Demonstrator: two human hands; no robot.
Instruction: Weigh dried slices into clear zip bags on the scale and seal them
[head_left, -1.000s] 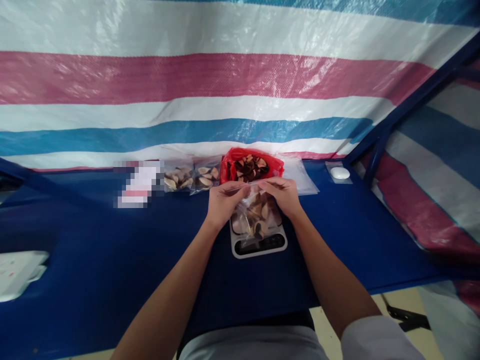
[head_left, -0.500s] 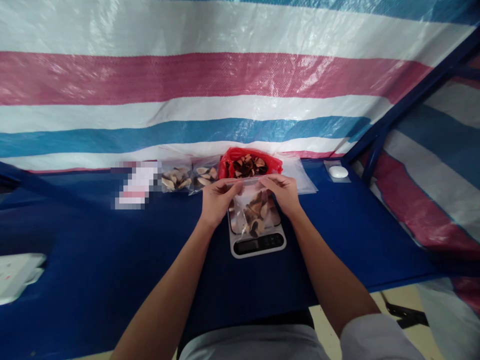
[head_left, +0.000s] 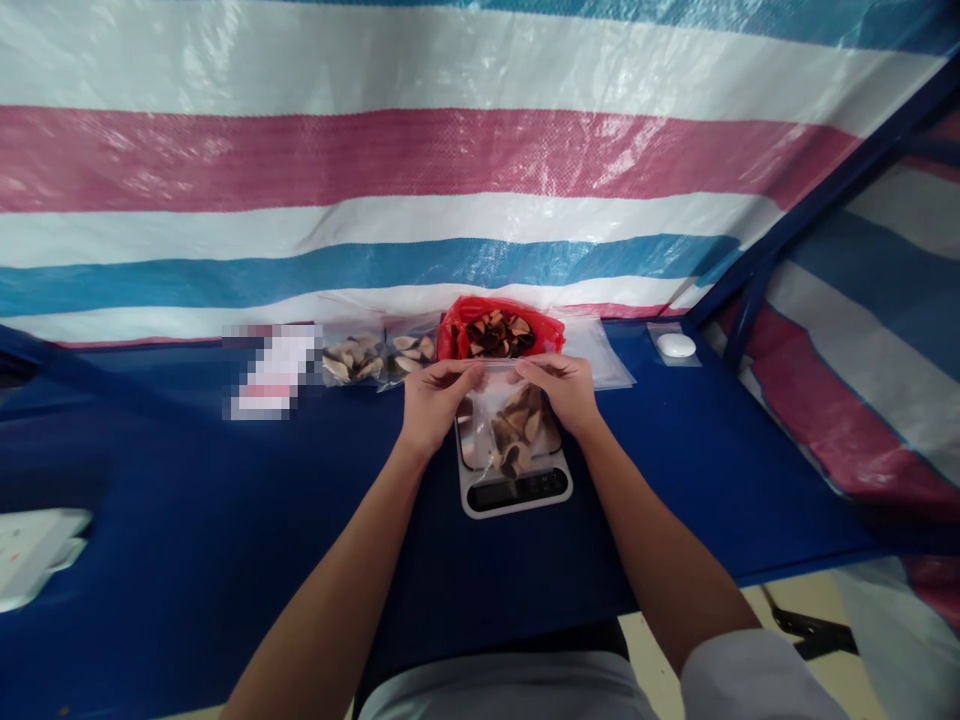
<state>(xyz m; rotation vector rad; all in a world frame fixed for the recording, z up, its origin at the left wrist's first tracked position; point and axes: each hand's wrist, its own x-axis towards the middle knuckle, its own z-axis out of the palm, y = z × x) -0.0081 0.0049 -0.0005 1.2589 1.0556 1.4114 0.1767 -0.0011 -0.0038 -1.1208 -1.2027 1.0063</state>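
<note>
A clear zip bag (head_left: 486, 420) with several brown, curved dried pieces (head_left: 517, 430) in its lower part hangs over a white kitchen scale (head_left: 480, 505). My left hand (head_left: 435, 400) pinches its top edge at the left. At the right of the same edge, my right hand (head_left: 566, 390) grips it between thumb and fingers. Behind the bag lies an open red plastic bag (head_left: 551, 332) full of similar dark and tan pieces (head_left: 499, 333). The bag partly hides the scale's metal plate.
Two filled clear bags (head_left: 351, 358) (head_left: 409, 352) lie left of the red bag, beside a blurred paper (head_left: 281, 365). Flat clear bags (head_left: 611, 360) lie to its right. Farther right is a white oval object (head_left: 676, 345); a white power strip (head_left: 37, 555) sits at the left edge.
My right hand has slid slightly left along the bag's top edge, closer to my left hand. The pieces in the bag have shifted a little.
</note>
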